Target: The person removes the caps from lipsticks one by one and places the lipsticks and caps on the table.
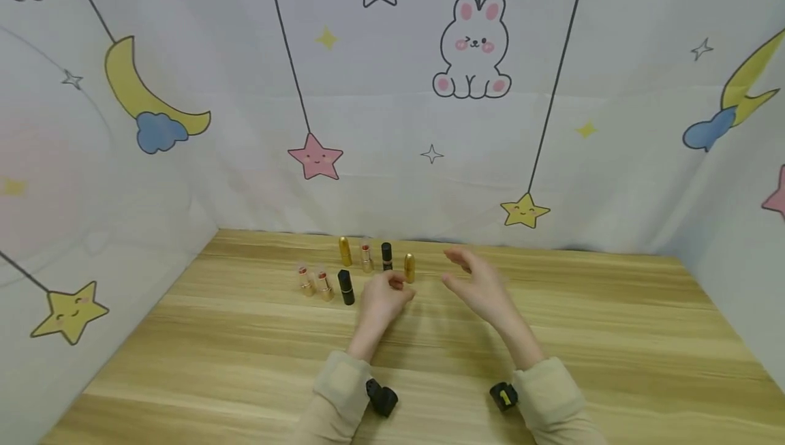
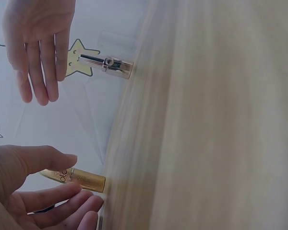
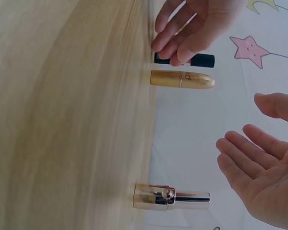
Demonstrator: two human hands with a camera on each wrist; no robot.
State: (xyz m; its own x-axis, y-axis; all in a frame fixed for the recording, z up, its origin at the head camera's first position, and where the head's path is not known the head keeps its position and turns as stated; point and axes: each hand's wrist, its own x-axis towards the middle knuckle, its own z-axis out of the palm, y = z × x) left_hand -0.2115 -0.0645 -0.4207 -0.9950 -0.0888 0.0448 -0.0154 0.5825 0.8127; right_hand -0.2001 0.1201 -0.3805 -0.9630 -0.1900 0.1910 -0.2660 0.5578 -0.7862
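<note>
While 1 gold lipstick (image 1: pixel 409 269) stands upright on the table (image 1: pixel 613 363), the left hand (image 1: pixel 381 300) hangs just in front of it, fingers loosely bent and released. Right of the gold lipstick hovers the right hand (image 1: pixel 483 289), fingers relaxed, thumb wide apart, also released. Left of that lipstick stand 6 other lipsticks (image 1: pixel 346 288); 1 rose-gold lipstick (image 3: pixel 156 197) stands right of it.

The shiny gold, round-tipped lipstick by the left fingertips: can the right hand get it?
Probably yes: the right hand is open, and nothing shows standing between it and the gold lipstick.
</note>
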